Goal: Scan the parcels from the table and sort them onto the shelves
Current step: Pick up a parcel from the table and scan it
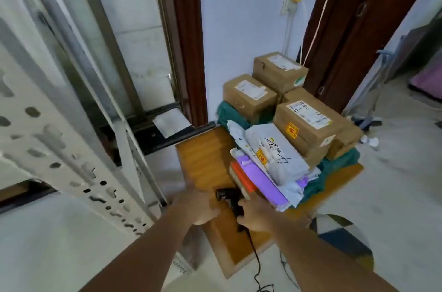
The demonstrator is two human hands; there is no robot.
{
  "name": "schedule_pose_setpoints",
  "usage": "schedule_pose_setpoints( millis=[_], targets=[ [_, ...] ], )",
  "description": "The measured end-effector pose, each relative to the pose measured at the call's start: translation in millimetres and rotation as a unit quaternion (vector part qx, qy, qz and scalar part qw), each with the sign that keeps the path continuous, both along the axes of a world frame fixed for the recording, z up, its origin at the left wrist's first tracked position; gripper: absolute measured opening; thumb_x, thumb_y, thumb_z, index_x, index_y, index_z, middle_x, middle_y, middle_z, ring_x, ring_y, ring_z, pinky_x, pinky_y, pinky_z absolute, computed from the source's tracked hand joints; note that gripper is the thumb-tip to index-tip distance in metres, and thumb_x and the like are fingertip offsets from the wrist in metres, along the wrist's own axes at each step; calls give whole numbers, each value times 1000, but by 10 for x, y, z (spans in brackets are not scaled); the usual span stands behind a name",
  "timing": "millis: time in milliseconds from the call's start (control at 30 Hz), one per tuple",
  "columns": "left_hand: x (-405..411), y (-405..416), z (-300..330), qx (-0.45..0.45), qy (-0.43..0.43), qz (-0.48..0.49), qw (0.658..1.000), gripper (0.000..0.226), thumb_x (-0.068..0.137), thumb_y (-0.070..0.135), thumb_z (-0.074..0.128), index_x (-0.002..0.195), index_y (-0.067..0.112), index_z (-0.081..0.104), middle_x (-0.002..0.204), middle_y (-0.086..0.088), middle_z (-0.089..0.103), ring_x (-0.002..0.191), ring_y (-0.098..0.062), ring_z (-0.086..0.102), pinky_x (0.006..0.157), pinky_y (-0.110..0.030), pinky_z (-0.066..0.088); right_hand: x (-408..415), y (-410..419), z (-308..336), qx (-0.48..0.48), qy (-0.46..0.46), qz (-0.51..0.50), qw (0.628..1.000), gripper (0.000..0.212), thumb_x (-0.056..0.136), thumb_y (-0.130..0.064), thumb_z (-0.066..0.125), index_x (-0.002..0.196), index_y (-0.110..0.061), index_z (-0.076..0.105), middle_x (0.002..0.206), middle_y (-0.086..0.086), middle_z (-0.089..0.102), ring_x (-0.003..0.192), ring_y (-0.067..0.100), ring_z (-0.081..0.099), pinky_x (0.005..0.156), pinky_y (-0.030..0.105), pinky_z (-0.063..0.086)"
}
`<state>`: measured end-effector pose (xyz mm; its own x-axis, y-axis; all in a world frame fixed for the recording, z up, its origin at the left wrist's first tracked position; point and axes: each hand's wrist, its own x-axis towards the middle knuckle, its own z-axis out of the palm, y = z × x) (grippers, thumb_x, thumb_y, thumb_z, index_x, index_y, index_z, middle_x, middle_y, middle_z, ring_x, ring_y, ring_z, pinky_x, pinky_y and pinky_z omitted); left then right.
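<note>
A black barcode scanner [228, 200] with a trailing black cable lies at the near part of the wooden table [203, 160]. My right hand [256, 216] grips its handle. My left hand [198, 205] is blurred, just left of the scanner; whether it touches anything I cannot tell. Parcels are piled on the table's right side: a grey poly mailer [279, 160] with black writing, a purple mailer [263, 181], an orange-edged flat box [241, 180], and several brown cardboard boxes [308, 124] with white labels behind them.
A white perforated metal shelf upright [59, 148] slants across the left. A glass door and dark wooden frames stand behind the table. A round stool [344, 236] with a patterned seat sits at the table's right front. Green cloth lies under the parcels.
</note>
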<state>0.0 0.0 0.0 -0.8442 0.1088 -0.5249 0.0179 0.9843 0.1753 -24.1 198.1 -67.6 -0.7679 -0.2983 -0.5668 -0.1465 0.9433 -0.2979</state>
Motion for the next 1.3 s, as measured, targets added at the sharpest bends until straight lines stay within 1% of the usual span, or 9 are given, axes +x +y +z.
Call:
schedule_pose_setpoints(
  millis=[200, 467, 567, 667, 800, 933, 1067, 1200, 1300],
  targets=[
    [-359, -199, -1351, -22, -35, 0, 999, 42, 93, 64, 38, 105, 38, 68, 102, 13, 71, 95, -18, 69, 84, -34, 58, -50, -197, -658, 29, -21, -37, 999, 53, 99, -41, 57, 142, -11, 44, 132, 8, 58, 121, 25, 60, 101, 36, 51],
    [-115, 80, -678, -35, -64, -32, 997, 42, 105, 49, 42, 133, 23, 60, 131, -3, 65, 121, -26, 61, 103, -39, 50, -203, -302, -1187, 52, 79, -111, 989, 43, 107, -34, 38, 147, -16, 39, 140, 7, 57, 131, 24, 55, 111, 39, 46],
    [-106, 1, -709, -45, -69, -31, 996, 48, 105, 55, 37, 129, 22, 62, 129, -5, 67, 118, -28, 63, 103, -42, 51, -195, -327, -1230, 34, 70, -107, 991, 55, 101, -36, 54, 149, -15, 35, 141, 7, 52, 129, 25, 55, 108, 38, 48],
    [-130, 5, -491, -15, -86, 19, 996, 46, 105, 55, 40, 126, 22, 63, 129, -2, 65, 118, -21, 61, 98, -28, 46, -140, -349, -1083, -15, 32, -105, 994, 50, 96, -34, 64, 138, -17, 43, 134, 7, 50, 117, 23, 61, 99, 35, 53],
    [-221, -11, -329, -6, -115, 21, 993, 34, 111, 32, 38, 91, 20, 62, 114, -7, 67, 98, -16, 62, 73, -12, 37, -129, -348, -651, -75, 100, -102, 987, 55, 89, -35, 73, 133, -19, 44, 136, 5, 48, 119, 21, 60, 98, 34, 54],
    [-269, 55, -113, 1, -147, 7, 989, 32, 108, 32, 44, 125, 15, 65, 123, -8, 65, 97, -20, 55, 90, -32, 45, -171, -275, 74, -140, 186, -149, 961, 65, 81, -34, 79, 133, -23, 43, 126, 0, 57, 115, 19, 63, 92, 36, 59],
    [-449, 194, -32, 31, -100, 58, 993, 29, 100, 41, 54, 113, 19, 68, 108, -1, 66, 104, -22, 66, 88, -34, 51, -219, -97, 762, -237, 225, -175, 929, 53, 88, -28, 69, 132, -27, 40, 111, 0, 62, 101, 19, 66, 76, 29, 55],
    [-691, 588, 256, 140, 2, 83, 987, 21, 104, 35, 52, 95, 23, 66, 97, 2, 65, 90, -14, 61, 80, -30, 49, -126, 368, 1074, -294, 221, -172, 914, 52, 97, -27, 62, 143, -24, 38, 110, 1, 68, 102, 18, 66, 85, 36, 55],
    [-900, 996, 329, 237, 23, 121, 964, 27, 106, 24, 47, 91, 13, 66, 97, -8, 64, 86, -20, 58, 74, -34, 45, 58, 760, 1019, -291, 224, -216, 905, 49, 99, -16, 59, 142, -22, 37, 100, -3, 66, 98, 14, 67, 79, 27, 54]
  ],
)
